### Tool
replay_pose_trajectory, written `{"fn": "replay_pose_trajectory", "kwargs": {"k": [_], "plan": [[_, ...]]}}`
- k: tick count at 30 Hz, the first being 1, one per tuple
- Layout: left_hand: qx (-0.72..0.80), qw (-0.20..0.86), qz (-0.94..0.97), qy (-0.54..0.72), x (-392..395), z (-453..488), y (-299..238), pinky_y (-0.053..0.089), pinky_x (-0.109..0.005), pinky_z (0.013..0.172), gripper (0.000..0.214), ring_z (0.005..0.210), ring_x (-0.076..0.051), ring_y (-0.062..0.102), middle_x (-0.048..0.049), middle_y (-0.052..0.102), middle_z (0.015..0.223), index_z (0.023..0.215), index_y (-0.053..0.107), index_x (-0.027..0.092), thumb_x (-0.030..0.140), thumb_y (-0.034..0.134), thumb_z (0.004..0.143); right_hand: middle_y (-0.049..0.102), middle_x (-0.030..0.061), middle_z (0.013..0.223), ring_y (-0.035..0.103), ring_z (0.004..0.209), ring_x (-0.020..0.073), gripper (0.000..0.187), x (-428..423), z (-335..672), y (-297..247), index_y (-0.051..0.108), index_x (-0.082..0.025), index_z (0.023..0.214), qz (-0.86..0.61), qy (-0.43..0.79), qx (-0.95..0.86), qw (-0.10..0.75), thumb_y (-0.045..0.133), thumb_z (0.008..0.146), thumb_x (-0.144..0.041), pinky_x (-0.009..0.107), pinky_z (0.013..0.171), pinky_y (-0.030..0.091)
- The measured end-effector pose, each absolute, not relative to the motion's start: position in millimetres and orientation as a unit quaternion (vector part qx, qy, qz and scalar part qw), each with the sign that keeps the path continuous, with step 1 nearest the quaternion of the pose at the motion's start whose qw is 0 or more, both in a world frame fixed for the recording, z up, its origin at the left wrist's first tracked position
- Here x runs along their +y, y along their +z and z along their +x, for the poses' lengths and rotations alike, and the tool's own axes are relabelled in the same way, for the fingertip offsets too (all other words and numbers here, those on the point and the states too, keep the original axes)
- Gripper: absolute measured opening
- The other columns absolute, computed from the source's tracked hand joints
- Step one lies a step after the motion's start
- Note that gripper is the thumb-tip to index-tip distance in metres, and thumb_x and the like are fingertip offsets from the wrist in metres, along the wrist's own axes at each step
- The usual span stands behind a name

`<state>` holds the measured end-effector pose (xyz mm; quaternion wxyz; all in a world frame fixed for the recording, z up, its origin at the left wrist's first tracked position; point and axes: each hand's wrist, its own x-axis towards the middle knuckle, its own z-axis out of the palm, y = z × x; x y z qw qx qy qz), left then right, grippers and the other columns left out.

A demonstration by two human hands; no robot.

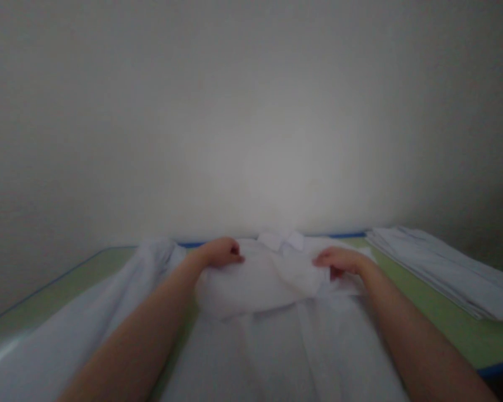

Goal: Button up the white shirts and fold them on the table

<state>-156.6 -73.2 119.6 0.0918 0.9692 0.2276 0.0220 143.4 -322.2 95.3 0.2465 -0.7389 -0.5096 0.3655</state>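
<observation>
A white garment (276, 346) with what looks like a collar at its far end lies lengthwise in front of me. Across its upper part, my left hand (224, 252) pinches the white cloth on the left side, fingers curled. On the right side my right hand (338, 262) grips the same cloth between thumb and fingers, the fingertips partly hidden in it. Between the two hands the fabric is bunched and folded over. The picture is dim and blurred, so seams and buttons do not show clearly.
Another white cloth (88, 312) lies loosely heaped on the left. At the right is a flat stack of folded white garments (440, 268). The green table top (456, 329) has a blue edge and meets a plain pale wall (251, 111).
</observation>
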Motion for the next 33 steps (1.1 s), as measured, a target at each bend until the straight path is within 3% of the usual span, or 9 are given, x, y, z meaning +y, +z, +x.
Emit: {"fn": "replay_pose_trajectory", "kwargs": {"k": [3,7,9,11,14,19,27,30,33], "plan": [[0.227,0.09,0.97,0.007,-70,-160,123,0.029,-0.023,0.051,0.036,0.058,-0.012,0.052,-0.0028,0.063,0.064,0.071,0.067,0.017,0.051,0.054,0.07,0.06,0.002,0.067,0.053,0.055,0.0109,0.039,-319,143,93,0.061,-0.014,0.087,-0.707,0.331,-0.531,0.33,0.073,0.06,-0.041,0.023,0.053,0.043],[0.229,0.084,0.97,0.024,-64,-166,129,0.028,-0.023,0.051,0.036,0.058,-0.012,0.05,-0.0019,0.062,0.064,0.073,0.067,0.017,0.05,0.055,0.069,0.062,0.0026,0.094,0.058,0.077,0.0137,0.058,-318,146,95,0.052,-0.018,0.103,-0.573,0.352,-0.524,0.523,0.077,0.051,-0.023,0.027,0.07,0.046],[0.236,0.084,0.967,0.04,-60,-170,132,0.028,-0.023,0.051,0.037,0.058,-0.012,0.05,-0.0018,0.061,0.064,0.073,0.067,0.017,0.051,0.053,0.07,0.06,0.0029,0.101,0.059,0.083,0.0142,0.065,-319,148,96,0.049,-0.021,0.108,-0.528,0.387,-0.516,0.552,0.076,0.05,-0.019,0.027,0.073,0.046],[0.24,0.088,0.966,0.049,-57,-173,135,0.028,-0.023,0.051,0.038,0.058,-0.012,0.049,-0.0016,0.061,0.064,0.073,0.066,0.017,0.052,0.051,0.071,0.06,0.003,0.103,0.059,0.081,0.0141,0.069,-321,149,95,0.047,-0.023,0.113,-0.525,0.435,-0.506,0.528,0.076,0.051,-0.018,0.027,0.071,0.046],[0.24,0.089,0.965,0.059,-54,-176,137,0.028,-0.023,0.052,0.039,0.058,-0.013,0.049,-0.0015,0.06,0.063,0.073,0.066,0.017,0.053,0.051,0.071,0.061,0.0006,0.086,0.056,0.064,0.0101,0.056,-321,147,90,0.05,-0.021,0.113,-0.584,0.474,-0.475,0.458,0.071,0.061,-0.027,0.021,0.056,0.043],[0.238,0.088,0.965,0.067,-55,-178,140,0.029,-0.024,0.054,0.039,0.059,-0.013,0.049,-0.0017,0.06,0.063,0.074,0.066,0.017,0.053,0.052,0.071,0.046,-0.0081,0.057,0.036,0.041,0.0034,0.053,-317,144,83,0.056,-0.018,0.11,-0.662,0.426,-0.498,0.363,0.07,0.058,-0.021,0.016,0.039,0.025],[0.233,0.108,0.961,0.103,-55,-188,147,0.031,-0.023,0.055,0.04,0.062,-0.013,0.051,-0.0019,0.063,0.068,0.078,0.067,0.017,0.054,0.052,0.072,0.059,0.0006,0.079,0.055,0.062,0.0097,0.063,-324,165,95,0.053,-0.017,0.116,-0.661,0.374,-0.484,0.435,0.072,0.057,-0.026,0.019,0.054,0.041],[0.236,0.099,0.96,0.111,-53,-183,142,0.032,-0.023,0.056,0.04,0.063,-0.013,0.053,-0.0029,0.064,0.071,0.081,0.068,0.018,0.054,0.053,0.071,0.061,0.001,0.08,0.056,0.063,0.01,0.069,-325,167,102,0.052,-0.018,0.119,-0.683,0.415,-0.473,0.372,0.074,0.054,-0.022,0.018,0.052,0.042],[0.228,0.095,0.963,0.107,-54,-178,137,0.035,-0.024,0.06,0.04,0.068,-0.015,0.056,-0.0044,0.066,0.078,0.086,0.068,0.019,0.054,0.054,0.071,0.063,0.0029,0.083,0.057,0.063,0.0107,0.059,-324,166,109,0.059,-0.016,0.109,-0.69,0.479,-0.47,0.27,0.075,0.051,-0.02,0.017,0.048,0.041]]}}
